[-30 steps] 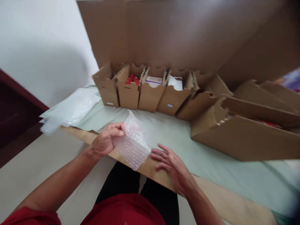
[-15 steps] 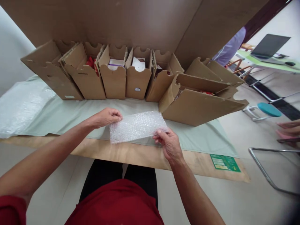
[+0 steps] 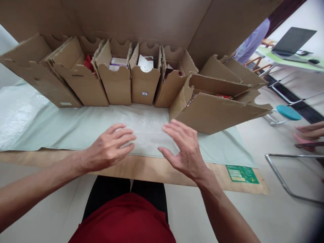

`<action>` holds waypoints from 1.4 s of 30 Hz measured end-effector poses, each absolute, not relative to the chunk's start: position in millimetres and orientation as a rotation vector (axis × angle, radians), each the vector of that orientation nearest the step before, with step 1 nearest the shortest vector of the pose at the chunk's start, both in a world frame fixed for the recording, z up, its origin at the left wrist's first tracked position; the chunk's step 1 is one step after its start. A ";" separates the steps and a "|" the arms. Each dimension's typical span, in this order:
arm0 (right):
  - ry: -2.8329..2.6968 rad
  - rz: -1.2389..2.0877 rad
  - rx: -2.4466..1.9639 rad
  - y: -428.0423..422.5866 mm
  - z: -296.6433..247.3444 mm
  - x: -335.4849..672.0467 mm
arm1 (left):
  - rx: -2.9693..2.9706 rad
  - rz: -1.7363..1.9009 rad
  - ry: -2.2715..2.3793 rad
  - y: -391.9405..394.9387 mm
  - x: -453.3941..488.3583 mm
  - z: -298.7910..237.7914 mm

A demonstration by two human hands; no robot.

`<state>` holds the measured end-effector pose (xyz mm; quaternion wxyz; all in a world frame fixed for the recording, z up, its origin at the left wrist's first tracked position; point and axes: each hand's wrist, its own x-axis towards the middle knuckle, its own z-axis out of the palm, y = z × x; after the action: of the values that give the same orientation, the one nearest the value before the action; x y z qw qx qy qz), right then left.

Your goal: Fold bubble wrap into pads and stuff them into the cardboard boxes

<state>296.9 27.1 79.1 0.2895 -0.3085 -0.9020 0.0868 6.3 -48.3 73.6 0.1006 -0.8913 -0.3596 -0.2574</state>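
Note:
A clear sheet of bubble wrap (image 3: 149,133) lies on the pale green cloth (image 3: 86,125), hard to make out against it. My left hand (image 3: 111,146) hovers at the sheet's left side, fingers spread and holding nothing. On the other side my right hand (image 3: 184,148) is open too, thumb apart from the fingers. Whether either hand touches the sheet is unclear. Behind the hands stands a row of cardboard bins, among them one with a small white label (image 3: 144,93) and white items (image 3: 145,63) inside.
A larger pile of bubble wrap (image 3: 19,114) lies at the far left. At right, an angled cardboard bin (image 3: 217,113) stands close to my right hand. A tall cardboard panel (image 3: 126,20) rises behind the bins. Beyond the table are a blue stool (image 3: 288,112) and a laptop (image 3: 293,42).
Both hands have let go of the bubble wrap and opened. The sheet, held up between them before, now lies flat on the cloth. My view has shifted slightly.

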 end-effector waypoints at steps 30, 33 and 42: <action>-2.785 0.250 -0.947 46.7 8.5 273.8 | -2.624 -0.284 -1.891 -12.3 16.4 11.3; -2.671 0.209 -1.035 38.6 4.0 323.3 | -2.337 -0.381 -2.086 -36.4 -17.5 10.3; -2.713 0.222 -0.736 -9.1 7.1 344.1 | -2.867 -0.411 -1.598 -98.8 10.3 9.5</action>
<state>344.1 -9.1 7.1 0.1600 -0.2576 -0.9497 0.0778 10.3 -98.8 9.5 -0.0833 -0.8637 -0.4814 -0.1238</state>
